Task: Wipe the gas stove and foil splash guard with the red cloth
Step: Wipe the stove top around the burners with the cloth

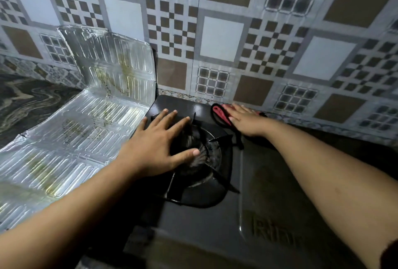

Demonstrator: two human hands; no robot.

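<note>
The black gas stove point(269, 199) fills the lower middle, its burner and pan support point(206, 161) left of centre. My left hand point(159, 143) lies spread over the burner, fingers apart, holding nothing. My right hand point(245, 120) presses flat on the red cloth point(219, 112) at the stove's far edge near the wall; most of the cloth is hidden under the palm. The silver ribbed foil splash guard point(90, 118) stands to the left of the stove, folded, with yellowish grease stains on its panels.
A patterned tile wall point(237, 38) rises right behind the stove. A dark marbled counter point(28, 100) stretches at the far left behind the foil guard. The stove's right half is flat with an embossed logo point(275, 232).
</note>
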